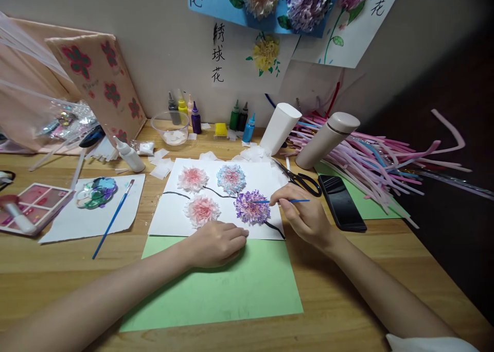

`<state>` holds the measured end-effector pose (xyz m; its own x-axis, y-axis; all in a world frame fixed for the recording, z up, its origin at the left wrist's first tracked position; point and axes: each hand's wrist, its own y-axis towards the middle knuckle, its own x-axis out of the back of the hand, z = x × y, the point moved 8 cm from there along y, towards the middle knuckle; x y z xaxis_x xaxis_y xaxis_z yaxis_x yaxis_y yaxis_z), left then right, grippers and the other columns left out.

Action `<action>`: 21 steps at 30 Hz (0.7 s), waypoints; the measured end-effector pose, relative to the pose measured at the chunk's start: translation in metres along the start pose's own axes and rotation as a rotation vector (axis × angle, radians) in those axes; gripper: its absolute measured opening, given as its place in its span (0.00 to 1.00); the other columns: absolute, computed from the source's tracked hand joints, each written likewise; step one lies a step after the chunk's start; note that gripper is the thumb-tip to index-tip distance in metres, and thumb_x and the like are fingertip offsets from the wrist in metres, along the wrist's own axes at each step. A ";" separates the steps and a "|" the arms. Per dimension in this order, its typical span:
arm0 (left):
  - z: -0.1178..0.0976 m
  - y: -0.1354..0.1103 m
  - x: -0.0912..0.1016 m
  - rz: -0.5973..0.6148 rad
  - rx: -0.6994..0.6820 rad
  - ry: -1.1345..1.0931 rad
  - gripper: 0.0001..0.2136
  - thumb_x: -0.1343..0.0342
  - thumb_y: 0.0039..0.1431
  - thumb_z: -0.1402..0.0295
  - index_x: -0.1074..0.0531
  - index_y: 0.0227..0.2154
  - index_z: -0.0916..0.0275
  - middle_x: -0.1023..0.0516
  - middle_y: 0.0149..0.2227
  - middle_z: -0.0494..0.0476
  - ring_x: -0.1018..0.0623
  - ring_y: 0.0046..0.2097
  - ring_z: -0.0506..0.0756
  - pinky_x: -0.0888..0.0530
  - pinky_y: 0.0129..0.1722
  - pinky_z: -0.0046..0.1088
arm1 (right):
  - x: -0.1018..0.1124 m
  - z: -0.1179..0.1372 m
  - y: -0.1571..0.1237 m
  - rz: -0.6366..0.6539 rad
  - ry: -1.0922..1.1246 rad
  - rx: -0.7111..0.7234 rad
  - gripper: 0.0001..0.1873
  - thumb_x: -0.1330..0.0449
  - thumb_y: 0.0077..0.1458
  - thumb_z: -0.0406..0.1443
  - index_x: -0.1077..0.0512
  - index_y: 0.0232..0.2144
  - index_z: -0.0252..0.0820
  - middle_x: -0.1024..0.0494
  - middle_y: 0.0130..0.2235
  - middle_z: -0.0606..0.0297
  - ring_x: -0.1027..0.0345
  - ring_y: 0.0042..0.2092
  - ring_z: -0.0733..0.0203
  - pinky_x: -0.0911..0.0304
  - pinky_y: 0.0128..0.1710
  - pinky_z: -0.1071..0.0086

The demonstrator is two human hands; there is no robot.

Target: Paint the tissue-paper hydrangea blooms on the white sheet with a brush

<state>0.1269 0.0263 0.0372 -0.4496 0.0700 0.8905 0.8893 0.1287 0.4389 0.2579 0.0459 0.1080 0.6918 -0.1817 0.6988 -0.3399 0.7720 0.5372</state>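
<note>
Wooden table (57, 290): one white sheet (164, 219), four flowers (252, 208); right hand (306, 217) pinches one brush (297, 201), left hand (218, 243) on sheet, can't tell grip.

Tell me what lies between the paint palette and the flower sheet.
The head view shows a blue-handled paintbrush, then a strip of wooden table, between the palette and the flower sheet.

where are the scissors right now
In the head view, the scissors lie right of centre on the table, just beyond the right hand and to the left of the black phone.
</note>
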 end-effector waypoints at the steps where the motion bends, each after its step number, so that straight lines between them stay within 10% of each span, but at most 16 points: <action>1: 0.000 0.000 0.000 0.003 0.000 0.003 0.09 0.58 0.61 0.75 0.32 0.31 0.64 0.21 0.39 0.56 0.23 0.31 0.53 0.30 0.23 0.28 | 0.001 0.001 0.000 -0.012 -0.009 -0.002 0.10 0.54 0.60 0.31 0.33 0.33 0.42 0.27 0.30 0.63 0.34 0.33 0.62 0.38 0.34 0.67; 21: 0.000 0.002 0.001 0.002 -0.001 0.002 0.09 0.58 0.61 0.76 0.33 0.30 0.64 0.21 0.37 0.56 0.24 0.30 0.53 0.30 0.23 0.28 | -0.021 0.016 -0.004 0.114 -0.066 0.128 0.09 0.50 0.57 0.28 0.33 0.39 0.41 0.24 0.33 0.61 0.32 0.35 0.61 0.35 0.34 0.67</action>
<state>0.1281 0.0264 0.0391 -0.4472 0.0682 0.8918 0.8905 0.1276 0.4368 0.2347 0.0371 0.0991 0.6026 -0.1404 0.7856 -0.4947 0.7068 0.5057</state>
